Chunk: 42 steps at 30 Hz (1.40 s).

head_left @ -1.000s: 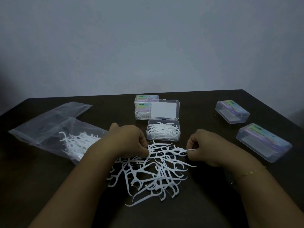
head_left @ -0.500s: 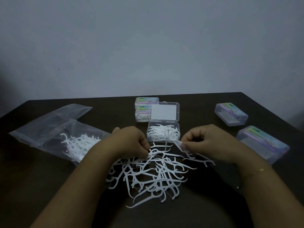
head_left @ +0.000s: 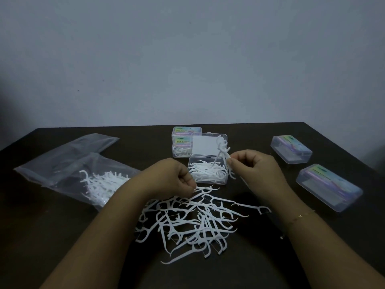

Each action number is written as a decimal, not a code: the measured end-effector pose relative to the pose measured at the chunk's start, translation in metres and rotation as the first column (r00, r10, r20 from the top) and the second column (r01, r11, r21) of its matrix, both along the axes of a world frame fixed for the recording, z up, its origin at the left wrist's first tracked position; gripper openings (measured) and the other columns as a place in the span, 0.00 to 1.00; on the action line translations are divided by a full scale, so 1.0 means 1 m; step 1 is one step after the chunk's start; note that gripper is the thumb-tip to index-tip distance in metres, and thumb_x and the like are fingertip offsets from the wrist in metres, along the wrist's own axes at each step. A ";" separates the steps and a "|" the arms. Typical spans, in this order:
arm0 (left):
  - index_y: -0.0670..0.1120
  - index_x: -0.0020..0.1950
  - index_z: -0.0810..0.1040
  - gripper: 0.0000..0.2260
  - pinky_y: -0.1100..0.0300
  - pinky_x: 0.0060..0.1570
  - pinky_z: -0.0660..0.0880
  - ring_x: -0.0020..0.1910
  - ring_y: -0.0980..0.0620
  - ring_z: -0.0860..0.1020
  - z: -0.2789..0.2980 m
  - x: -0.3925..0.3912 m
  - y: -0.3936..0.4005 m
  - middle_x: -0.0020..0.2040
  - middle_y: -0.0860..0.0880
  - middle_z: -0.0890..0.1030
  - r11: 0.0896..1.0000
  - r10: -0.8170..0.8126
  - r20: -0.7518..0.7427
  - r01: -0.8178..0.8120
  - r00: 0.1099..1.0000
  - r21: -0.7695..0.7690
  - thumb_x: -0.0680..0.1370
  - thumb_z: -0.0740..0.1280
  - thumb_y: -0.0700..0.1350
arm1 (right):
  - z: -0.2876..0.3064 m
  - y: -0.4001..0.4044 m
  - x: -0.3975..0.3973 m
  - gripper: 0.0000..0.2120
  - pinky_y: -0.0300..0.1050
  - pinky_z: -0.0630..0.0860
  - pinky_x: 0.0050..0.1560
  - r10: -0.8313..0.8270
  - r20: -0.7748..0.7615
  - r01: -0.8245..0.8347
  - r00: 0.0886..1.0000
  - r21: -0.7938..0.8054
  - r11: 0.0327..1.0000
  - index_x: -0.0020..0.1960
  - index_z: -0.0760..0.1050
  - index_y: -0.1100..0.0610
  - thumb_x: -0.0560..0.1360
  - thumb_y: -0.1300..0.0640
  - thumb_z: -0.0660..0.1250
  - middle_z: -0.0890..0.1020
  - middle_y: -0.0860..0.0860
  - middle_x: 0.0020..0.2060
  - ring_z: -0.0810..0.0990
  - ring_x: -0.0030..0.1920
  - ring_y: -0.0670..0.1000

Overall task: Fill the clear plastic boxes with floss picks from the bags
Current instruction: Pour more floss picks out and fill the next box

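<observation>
A loose pile of white floss picks (head_left: 193,222) lies on the dark table in front of me. Behind it stands an open clear plastic box (head_left: 224,180), partly filled with picks, its lid (head_left: 208,146) raised. My right hand (head_left: 256,170) pinches a few floss picks (head_left: 224,151) and holds them just above the box's right side. At the far edge of the pile, my left hand (head_left: 173,178) pinches a floss pick (head_left: 203,191). On the left lies a clear plastic bag (head_left: 62,163) with more picks inside.
Two shut boxes with picks are stacked (head_left: 182,142) behind the open box. Two more shut clear boxes, one at the far right (head_left: 290,149) and one nearer (head_left: 329,189), lie near the table's right edge. A grey wall rises behind the table.
My right hand has lifted its picks from the pile's right side up and back to above the open box. My left hand has stayed at the pile's far edge.
</observation>
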State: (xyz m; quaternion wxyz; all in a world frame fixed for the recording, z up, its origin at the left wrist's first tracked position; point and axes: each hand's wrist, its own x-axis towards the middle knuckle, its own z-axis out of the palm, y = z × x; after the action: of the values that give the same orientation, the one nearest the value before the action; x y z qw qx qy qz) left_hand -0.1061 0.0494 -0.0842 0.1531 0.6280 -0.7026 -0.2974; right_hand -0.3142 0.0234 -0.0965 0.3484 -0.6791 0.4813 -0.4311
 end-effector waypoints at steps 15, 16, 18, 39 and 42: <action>0.53 0.42 0.82 0.06 0.74 0.36 0.74 0.35 0.63 0.80 0.002 -0.005 0.000 0.38 0.55 0.83 0.941 0.090 -0.270 -0.170 0.959 -0.292 0.73 0.72 0.42 | -0.010 -0.007 0.003 0.04 0.29 0.72 0.35 -0.100 -0.015 0.096 0.995 -0.168 0.981 0.44 0.77 0.49 0.75 0.57 0.68 0.80 0.49 0.38 0.76 0.38 0.47; 0.52 0.43 0.83 0.05 0.74 0.36 0.74 0.35 0.64 0.80 0.001 -0.005 0.000 0.38 0.56 0.83 0.933 0.104 -0.286 -0.193 0.953 -0.303 0.73 0.72 0.42 | -0.011 -0.007 0.002 0.04 0.29 0.72 0.35 -0.101 -0.009 0.098 0.995 -0.174 0.980 0.43 0.77 0.48 0.75 0.57 0.68 0.80 0.49 0.38 0.76 0.38 0.46; 0.50 0.45 0.84 0.04 0.74 0.37 0.75 0.35 0.65 0.80 -0.001 -0.005 -0.002 0.38 0.58 0.83 0.913 0.129 -0.309 -0.235 0.942 -0.334 0.73 0.73 0.41 | -0.011 -0.008 0.002 0.04 0.29 0.72 0.35 -0.106 -0.005 0.103 0.994 -0.183 0.978 0.43 0.77 0.48 0.75 0.57 0.68 0.80 0.48 0.38 0.76 0.38 0.46; 0.55 0.61 0.79 0.13 0.60 0.52 0.54 0.48 0.62 0.71 -0.018 -0.006 -0.021 0.53 0.57 0.81 0.804 0.316 0.117 -0.200 0.941 -0.560 0.78 0.64 0.54 | -0.029 -0.011 0.014 0.08 0.39 0.72 0.45 -0.271 -0.416 0.062 0.868 -0.452 0.890 0.53 0.80 0.54 0.76 0.54 0.66 0.80 0.48 0.46 0.74 0.46 0.46; 0.57 0.61 0.78 0.13 0.58 0.53 0.53 0.45 0.61 0.71 -0.016 -0.002 -0.018 0.45 0.60 0.77 0.861 0.291 0.221 -0.154 0.931 -0.485 0.78 0.62 0.56 | -0.030 -0.014 0.016 0.11 0.37 0.67 0.45 -0.250 -0.494 0.013 0.833 -0.434 0.901 0.57 0.79 0.52 0.77 0.52 0.64 0.79 0.48 0.50 0.73 0.48 0.46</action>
State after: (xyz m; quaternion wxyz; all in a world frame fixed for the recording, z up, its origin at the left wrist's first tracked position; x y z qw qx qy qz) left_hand -0.1083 0.0311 -0.0998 0.2275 0.6877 -0.6894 -0.0088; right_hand -0.2982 0.0096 -0.1270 0.0165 -0.7948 0.5037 -0.3381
